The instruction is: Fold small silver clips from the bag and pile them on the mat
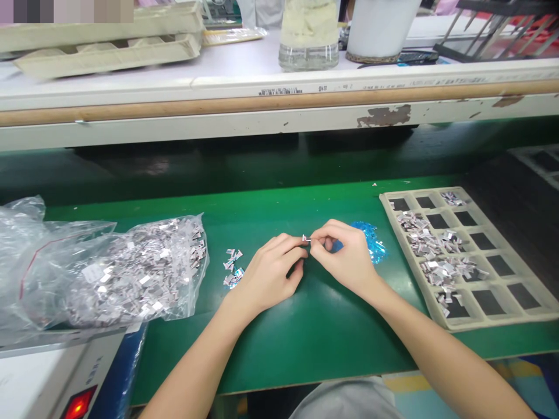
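glinting pale silver, a tiny piece [306,238] sits between the hands [345,250].

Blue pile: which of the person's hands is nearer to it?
Right. The right hand is just left of the blue pile, partly hiding it; the left hand is farther left, beyond the right.

No word or brand can be read with certainty. At twelve o'clock, the front edge of the white shelf [236,95] bears a black barcode [280,92]; the digits above it are too small to make out. Faint, blurred print runs along that edge toward half past one. At eight o'clock, small characters on the white machine [35,378] are illegible.
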The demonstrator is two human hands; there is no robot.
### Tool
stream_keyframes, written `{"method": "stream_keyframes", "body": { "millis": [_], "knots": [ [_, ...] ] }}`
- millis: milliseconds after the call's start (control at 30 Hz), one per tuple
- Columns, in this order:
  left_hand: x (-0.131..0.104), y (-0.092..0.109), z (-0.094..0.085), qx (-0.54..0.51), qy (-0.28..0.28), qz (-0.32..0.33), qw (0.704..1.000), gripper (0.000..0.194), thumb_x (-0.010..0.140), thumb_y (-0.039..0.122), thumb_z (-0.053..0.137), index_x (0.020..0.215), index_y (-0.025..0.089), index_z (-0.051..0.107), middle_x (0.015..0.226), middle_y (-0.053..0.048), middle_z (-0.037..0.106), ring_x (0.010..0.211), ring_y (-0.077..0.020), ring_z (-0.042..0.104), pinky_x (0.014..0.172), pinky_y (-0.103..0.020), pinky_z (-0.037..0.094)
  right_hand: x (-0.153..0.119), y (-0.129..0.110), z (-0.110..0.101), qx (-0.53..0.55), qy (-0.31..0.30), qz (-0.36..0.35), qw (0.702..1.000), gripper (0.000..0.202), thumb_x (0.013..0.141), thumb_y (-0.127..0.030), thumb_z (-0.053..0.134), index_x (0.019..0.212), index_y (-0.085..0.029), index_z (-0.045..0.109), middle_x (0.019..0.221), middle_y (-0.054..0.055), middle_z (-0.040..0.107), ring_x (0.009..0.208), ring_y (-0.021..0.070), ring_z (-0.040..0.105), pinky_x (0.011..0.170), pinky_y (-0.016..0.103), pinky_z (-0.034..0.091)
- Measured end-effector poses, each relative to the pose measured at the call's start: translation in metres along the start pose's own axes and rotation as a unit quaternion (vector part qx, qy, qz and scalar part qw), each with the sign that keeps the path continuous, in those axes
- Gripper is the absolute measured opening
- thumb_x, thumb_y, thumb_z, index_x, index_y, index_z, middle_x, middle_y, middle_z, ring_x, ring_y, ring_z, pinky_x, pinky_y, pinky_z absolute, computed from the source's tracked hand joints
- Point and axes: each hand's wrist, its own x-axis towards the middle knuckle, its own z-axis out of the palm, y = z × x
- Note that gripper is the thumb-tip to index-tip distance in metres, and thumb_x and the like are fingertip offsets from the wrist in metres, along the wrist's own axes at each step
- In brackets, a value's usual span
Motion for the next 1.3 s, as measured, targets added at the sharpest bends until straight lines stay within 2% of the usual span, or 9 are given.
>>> {"method": "stream_keyframes", "body": {
  "millis": [233, 333, 467, 633, 833, 967, 1067, 1200, 1300],
  "knots": [
    [0.001, -0.001, 0.000, 0.003, -0.015, -0.014, 1.000, 0.020, 0.099, 0.012, 0.054, 0.104, 0.019, 0.072, 0.118, -0.011, 0.073, 0.107, -0.0260, 0.066, 0.093, -0.044, 0.058, 0.001, -0.001, -0.001, -0.018, -0.003, 0.003, 1.000, 0.016, 0.083, -0.013, 0.058, 0.075, -0.020, 0.068, 0.070, -0.001, 0.059, 0.065, 0.0140, 0.053, 0.064, 0.029, 0.042],
    [0.000, -0.004, 0.000, 0.020, -0.017, -0.023, 0.999, 0.019, 0.101, 0.015, 0.054, 0.106, 0.019, 0.072, 0.118, -0.010, 0.073, 0.107, -0.0260, 0.066, 0.095, -0.045, 0.057, 0.005, 0.002, -0.013, -0.167, 0.007, -0.009, 0.986, 0.015, 0.086, -0.015, 0.058, 0.076, -0.020, 0.068, 0.075, 0.001, 0.064, 0.068, 0.0155, 0.055, 0.070, 0.032, 0.040],
    [-0.002, -0.009, 0.002, 0.056, -0.014, -0.027, 0.998, 0.018, 0.102, 0.018, 0.053, 0.107, 0.020, 0.071, 0.119, -0.010, 0.073, 0.107, -0.0272, 0.067, 0.096, -0.046, 0.056, 0.013, 0.011, -0.053, -0.446, 0.083, 0.025, 0.891, 0.023, 0.095, -0.020, 0.051, 0.083, -0.017, 0.070, 0.090, 0.009, 0.071, 0.083, 0.0233, 0.062, 0.078, 0.038, 0.034],
    [-0.004, -0.013, 0.006, 0.078, -0.014, -0.027, 0.997, 0.021, 0.104, 0.022, 0.050, 0.109, 0.019, 0.071, 0.119, -0.009, 0.074, 0.107, -0.0279, 0.068, 0.095, -0.047, 0.057, 0.014, 0.027, -0.109, -0.552, 0.116, 0.198, 0.801, 0.030, 0.095, -0.015, 0.046, 0.093, -0.014, 0.075, 0.098, 0.016, 0.073, 0.083, 0.0274, 0.064, 0.074, 0.037, 0.032],
    [-0.004, -0.019, 0.002, 0.079, 0.001, -0.059, 0.995, 0.024, 0.104, 0.026, 0.049, 0.109, 0.021, 0.072, 0.120, -0.009, 0.075, 0.108, -0.0290, 0.069, 0.096, -0.048, 0.057, 0.015, 0.035, -0.131, -0.483, 0.142, 0.242, 0.830, 0.027, 0.097, -0.023, 0.052, 0.088, -0.018, 0.076, 0.092, 0.016, 0.073, 0.081, 0.0293, 0.063, 0.073, 0.037, 0.036],
    [-0.001, -0.027, -0.012, 0.040, 0.035, -0.134, 0.990, 0.023, 0.102, 0.029, 0.052, 0.106, 0.022, 0.073, 0.114, -0.008, 0.077, 0.104, -0.0276, 0.071, 0.096, -0.044, 0.057, 0.017, 0.025, -0.104, -0.349, 0.132, 0.090, 0.923, 0.023, 0.099, -0.025, 0.053, 0.096, -0.018, 0.075, 0.095, 0.013, 0.072, 0.080, 0.0263, 0.062, 0.077, 0.039, 0.044],
    [0.000, -0.036, -0.023, 0.008, 0.050, -0.209, 0.976, 0.023, 0.099, 0.028, 0.053, 0.104, 0.021, 0.075, 0.106, -0.006, 0.079, 0.091, -0.0234, 0.073, 0.090, -0.039, 0.058, 0.008, 0.006, -0.057, -0.236, 0.003, -0.051, 0.970, 0.024, 0.104, -0.025, 0.051, 0.112, -0.022, 0.073, 0.105, 0.011, 0.071, 0.094, 0.0267, 0.063, 0.086, 0.042, 0.047],
    [0.000, -0.049, -0.028, 0.007, 0.077, -0.261, 0.962, 0.024, 0.097, 0.026, 0.055, 0.102, 0.020, 0.077, 0.100, -0.005, 0.079, 0.084, -0.0211, 0.072, 0.083, -0.035, 0.056, -0.020, -0.016, -0.002, -0.205, -0.236, -0.218, 0.924, 0.027, 0.106, -0.022, 0.050, 0.121, -0.022, 0.073, 0.118, 0.011, 0.068, 0.108, 0.0277, 0.056, 0.089, 0.043, 0.043],
    [-0.001, -0.053, -0.028, 0.010, 0.086, -0.270, 0.959, 0.023, 0.097, 0.025, 0.055, 0.102, 0.019, 0.077, 0.101, -0.006, 0.079, 0.083, -0.0207, 0.071, 0.082, -0.034, 0.056, -0.034, -0.020, 0.017, -0.229, -0.325, -0.282, 0.873, 0.027, 0.103, -0.018, 0.053, 0.122, -0.020, 0.073, 0.122, 0.011, 0.066, 0.109, 0.0284, 0.052, 0.086, 0.043, 0.040]
  ]
}}
